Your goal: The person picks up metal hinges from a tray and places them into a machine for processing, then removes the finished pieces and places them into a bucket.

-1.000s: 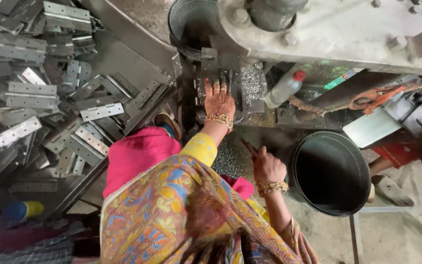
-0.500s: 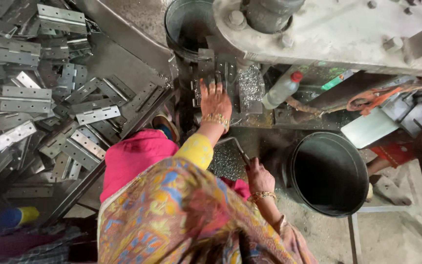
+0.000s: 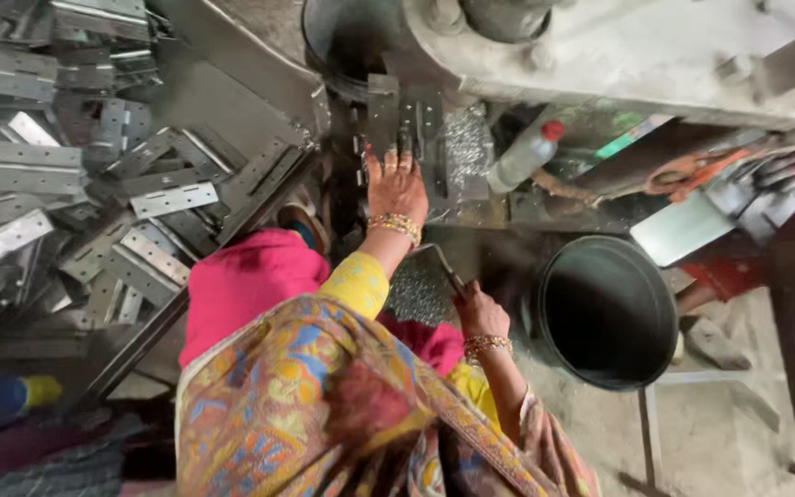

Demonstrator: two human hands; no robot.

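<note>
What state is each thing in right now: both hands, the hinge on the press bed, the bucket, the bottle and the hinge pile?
Left hand: flat, fingers spread, pressing on the hinge plate.
Hinge plate: lying on the press bed under the fingertips.
Right hand: closed around a flat metal piece.
Black bucket: upright, open; contents too dark to tell.
Plastic bottle: lying tilted, red cap on.
Hinge pile: loose, jumbled heap.

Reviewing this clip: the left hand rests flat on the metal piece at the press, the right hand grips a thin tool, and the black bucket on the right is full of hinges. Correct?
Not quite. In the head view the black bucket looks empty; the metal hinges lie heaped on the tray at the left. The rest holds: the left hand rests flat on the metal piece at the press, and the right hand grips a thin tool.
</note>
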